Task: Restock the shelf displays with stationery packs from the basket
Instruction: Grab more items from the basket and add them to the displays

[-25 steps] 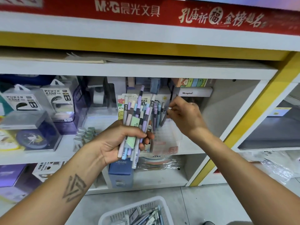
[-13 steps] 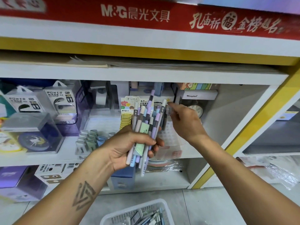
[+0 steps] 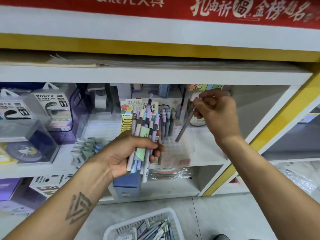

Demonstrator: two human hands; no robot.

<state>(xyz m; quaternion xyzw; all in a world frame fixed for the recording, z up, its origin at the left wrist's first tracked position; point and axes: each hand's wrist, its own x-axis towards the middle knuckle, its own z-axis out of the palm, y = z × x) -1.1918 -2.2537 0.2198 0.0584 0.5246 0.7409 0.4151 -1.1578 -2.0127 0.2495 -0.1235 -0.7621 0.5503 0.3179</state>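
- Far left of the frame: power bank boxes and clear cases stand on the shelf; none of them belongs to this step.
- Left of centre: the left hand is curled tight round a bundle of pens, which stands upright in front of the shelf's middle bay.
- Centre: behind the bundle a clear holder stands on the shelf with a few pens upright in it, at its left side; the right side looks free.
- Right of centre: the right hand pinches one grey pen at its top end between thumb and fingertips. The pen hangs tilted, its lower tip just above the holder's open part.
- Bottom centre: the white basket sits on the floor with more packs and pens in it.
- Step in hand, as I judge it: feeding pens one at a time from the bundle into the holder.
- The next move calls for bringing the grey pen upright, lowering its tip into a free slot and letting go, then drawing another from the bundle. A tilted entry might knock the standing pens.
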